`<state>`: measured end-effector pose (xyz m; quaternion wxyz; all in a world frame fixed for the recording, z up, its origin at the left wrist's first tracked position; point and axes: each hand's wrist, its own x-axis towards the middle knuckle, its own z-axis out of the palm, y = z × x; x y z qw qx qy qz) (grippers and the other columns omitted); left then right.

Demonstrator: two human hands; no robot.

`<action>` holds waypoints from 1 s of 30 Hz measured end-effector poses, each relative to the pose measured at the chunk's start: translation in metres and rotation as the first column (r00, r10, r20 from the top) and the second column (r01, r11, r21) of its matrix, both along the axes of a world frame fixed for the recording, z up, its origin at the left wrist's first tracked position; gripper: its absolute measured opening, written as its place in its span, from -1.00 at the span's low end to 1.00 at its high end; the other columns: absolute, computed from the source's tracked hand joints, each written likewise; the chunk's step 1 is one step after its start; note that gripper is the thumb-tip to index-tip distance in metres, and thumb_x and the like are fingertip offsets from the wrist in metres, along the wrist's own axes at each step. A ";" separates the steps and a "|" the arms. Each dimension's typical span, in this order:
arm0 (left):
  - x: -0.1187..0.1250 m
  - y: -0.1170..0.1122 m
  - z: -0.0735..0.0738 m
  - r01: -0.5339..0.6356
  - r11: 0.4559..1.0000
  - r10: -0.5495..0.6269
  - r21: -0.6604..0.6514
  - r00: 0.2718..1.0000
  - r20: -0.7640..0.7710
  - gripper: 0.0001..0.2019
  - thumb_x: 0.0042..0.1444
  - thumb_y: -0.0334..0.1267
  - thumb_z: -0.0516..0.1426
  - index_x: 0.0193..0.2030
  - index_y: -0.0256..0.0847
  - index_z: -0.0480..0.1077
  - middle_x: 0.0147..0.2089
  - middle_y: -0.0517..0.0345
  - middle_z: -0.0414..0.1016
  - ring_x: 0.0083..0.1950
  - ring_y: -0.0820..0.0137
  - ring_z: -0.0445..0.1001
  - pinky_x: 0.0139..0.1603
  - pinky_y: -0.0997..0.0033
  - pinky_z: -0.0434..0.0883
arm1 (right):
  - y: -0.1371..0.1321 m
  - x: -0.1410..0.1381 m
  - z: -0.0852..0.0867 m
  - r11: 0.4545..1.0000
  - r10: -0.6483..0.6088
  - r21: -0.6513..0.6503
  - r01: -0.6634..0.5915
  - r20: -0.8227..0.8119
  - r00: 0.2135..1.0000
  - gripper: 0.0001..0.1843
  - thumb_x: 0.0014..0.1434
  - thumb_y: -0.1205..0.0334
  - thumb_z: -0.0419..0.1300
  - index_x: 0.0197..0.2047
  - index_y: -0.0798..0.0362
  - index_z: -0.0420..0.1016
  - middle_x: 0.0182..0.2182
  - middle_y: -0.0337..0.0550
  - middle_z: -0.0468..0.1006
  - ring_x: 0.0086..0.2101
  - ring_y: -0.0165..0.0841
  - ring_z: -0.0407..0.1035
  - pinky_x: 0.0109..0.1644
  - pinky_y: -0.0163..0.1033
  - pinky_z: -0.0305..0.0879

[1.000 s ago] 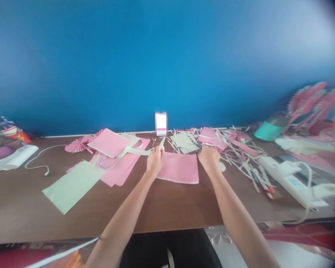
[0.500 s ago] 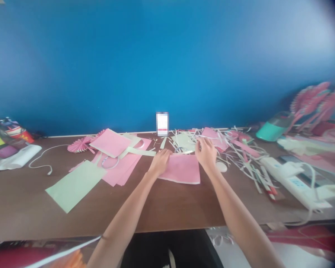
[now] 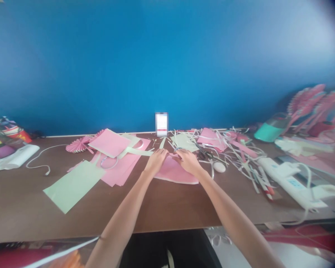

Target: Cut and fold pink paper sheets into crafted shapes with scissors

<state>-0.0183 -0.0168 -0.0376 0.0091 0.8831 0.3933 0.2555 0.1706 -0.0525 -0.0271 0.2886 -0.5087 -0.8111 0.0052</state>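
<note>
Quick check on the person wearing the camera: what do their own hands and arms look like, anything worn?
The left hand and the right hand are gloveless, with no watch at either wrist. The left forearm and right forearm show no sleeves. A dark mark shows at the left forearm's outer edge; too small to tell what it is.

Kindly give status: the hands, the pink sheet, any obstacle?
Left hand, right hand: at far edge of pink sheet. Sheet on desk, partly hand-covered. White strips clutter right side.
</note>
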 end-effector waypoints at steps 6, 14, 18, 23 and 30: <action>-0.008 0.009 -0.004 -0.154 0.987 0.157 -0.044 0.986 0.065 -0.73 0.26 -0.11 -0.02 0.00 -0.16 0.29 -0.07 0.03 0.43 -0.03 0.24 0.37 -0.02 0.25 0.27 | -0.001 -0.003 0.005 0.993 -0.118 0.001 0.118 -0.052 0.992 -0.76 0.31 0.27 -0.07 -0.32 0.04 0.38 -0.30 -0.12 0.48 -0.20 -0.29 0.31 -0.06 -0.24 0.11; -0.016 0.018 -0.019 -0.353 0.918 0.357 -0.179 0.934 -0.011 -0.47 0.04 0.16 0.10 -0.04 -0.26 0.30 0.09 -0.15 0.29 0.14 0.02 0.21 0.13 0.01 0.13 | 0.004 0.009 0.005 0.961 -0.274 -0.074 0.268 -0.417 0.867 -0.68 0.34 0.12 -0.22 -0.34 0.02 0.23 -0.37 -0.11 0.43 -0.33 -0.30 0.32 -0.20 -0.23 0.19; -0.015 0.020 -0.024 -0.345 0.924 0.353 -0.162 0.935 0.019 -0.62 0.05 0.01 0.14 -0.13 -0.23 0.29 0.07 -0.09 0.29 0.13 0.05 0.20 0.12 0.02 0.15 | 0.000 0.009 0.007 0.954 -0.299 -0.156 0.257 -0.566 0.768 -0.64 0.33 0.00 -0.20 -0.36 0.01 0.21 -0.52 -0.24 0.38 -0.49 -0.37 0.28 -0.33 -0.29 0.16; -0.018 0.018 -0.018 -0.237 0.957 0.267 -0.166 0.944 0.193 -0.93 0.14 -0.29 0.04 -0.23 -0.20 0.26 -0.16 0.02 0.39 -0.04 0.21 0.32 0.00 0.16 0.25 | -0.005 0.011 0.017 0.929 -0.322 -0.075 0.363 -0.647 0.691 -0.68 0.27 -0.07 -0.08 -0.28 0.01 0.22 -0.59 -0.30 0.28 -0.56 -0.39 0.18 -0.43 -0.30 0.08; -0.010 0.011 -0.014 0.010 0.885 0.277 -0.466 0.792 0.544 -0.81 0.17 -0.25 -0.01 -0.09 -0.19 0.25 -0.31 0.17 0.36 -0.40 0.45 0.32 -0.41 0.46 0.27 | -0.015 -0.007 0.028 0.984 -0.086 -0.171 -0.048 -0.696 0.713 -0.64 0.21 -0.12 0.02 -0.28 0.02 0.34 -0.68 -0.34 0.21 -0.65 -0.45 0.09 -0.56 -0.35 0.00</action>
